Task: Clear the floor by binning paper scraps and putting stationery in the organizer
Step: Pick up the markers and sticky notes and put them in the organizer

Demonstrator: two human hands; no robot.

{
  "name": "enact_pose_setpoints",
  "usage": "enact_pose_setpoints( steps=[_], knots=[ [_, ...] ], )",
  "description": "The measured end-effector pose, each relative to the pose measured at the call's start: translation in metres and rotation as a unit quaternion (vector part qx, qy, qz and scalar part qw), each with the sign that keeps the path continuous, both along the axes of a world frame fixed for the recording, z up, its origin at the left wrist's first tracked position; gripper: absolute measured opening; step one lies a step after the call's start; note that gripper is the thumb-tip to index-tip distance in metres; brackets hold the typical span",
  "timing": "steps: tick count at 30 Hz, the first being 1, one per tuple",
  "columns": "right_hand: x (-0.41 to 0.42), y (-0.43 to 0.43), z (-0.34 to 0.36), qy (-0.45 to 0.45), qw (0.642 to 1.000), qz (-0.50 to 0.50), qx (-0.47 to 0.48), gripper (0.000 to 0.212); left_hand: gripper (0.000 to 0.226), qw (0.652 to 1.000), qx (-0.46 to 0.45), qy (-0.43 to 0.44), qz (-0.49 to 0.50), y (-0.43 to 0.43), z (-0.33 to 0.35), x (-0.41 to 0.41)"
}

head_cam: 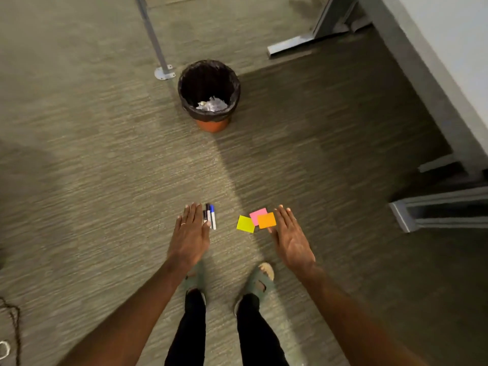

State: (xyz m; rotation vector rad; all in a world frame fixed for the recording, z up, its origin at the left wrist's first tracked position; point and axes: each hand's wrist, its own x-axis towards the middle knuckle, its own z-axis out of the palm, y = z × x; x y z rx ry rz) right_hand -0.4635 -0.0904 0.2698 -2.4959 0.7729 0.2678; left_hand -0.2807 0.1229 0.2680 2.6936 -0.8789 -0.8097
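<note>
Three markers point(210, 216) lie side by side on the grey carpet just in front of my feet. To their right lie three sticky note pads: yellow point(245, 224), pink point(257, 214) and orange point(266, 220), overlapping a little. My left hand point(190, 233) hovers with straight fingers just left of the markers and holds nothing. With fingers spread, my right hand point(290, 237) reaches out right beside the orange pad and is empty. Farther ahead stands an orange bin point(210, 95) with a black liner and crumpled paper inside. No organizer is in view.
A thin metal leg with a round foot point(164, 71) stands left of the bin. Grey desk feet point(293, 46) and a white desk edge point(449, 62) run along the right. More desk framing point(422, 210) lies at the right. A dark cable point(13, 320) trails at the lower left.
</note>
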Motion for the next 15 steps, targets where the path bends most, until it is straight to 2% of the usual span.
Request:
enact_pose_setpoints(
  steps=[3,5,8,11,15],
  knots=[
    [-0.001,-0.025,-0.06,0.022,0.999,0.032,-0.013,0.052,0.07,1.0,-0.003,0.009,0.013,-0.013,-0.058,0.003],
    [0.0,-0.039,-0.106,0.036,0.997,0.059,-0.028,0.057,0.071,1.0,0.006,0.019,0.011,-0.021,-0.1,0.003],
    [0.006,-0.054,-0.18,0.088,0.99,0.102,-0.032,0.067,0.059,0.999,0.019,0.039,0.007,-0.027,-0.172,0.008],
    [0.009,-0.07,-0.259,0.119,0.982,0.145,-0.039,0.073,0.061,0.999,0.027,0.04,0.009,-0.032,-0.247,0.015],
    [0.003,-0.085,-0.365,0.14,0.982,0.121,-0.039,0.073,0.066,0.994,0.044,0.076,0.063,-0.039,-0.347,0.018]
  ],
)
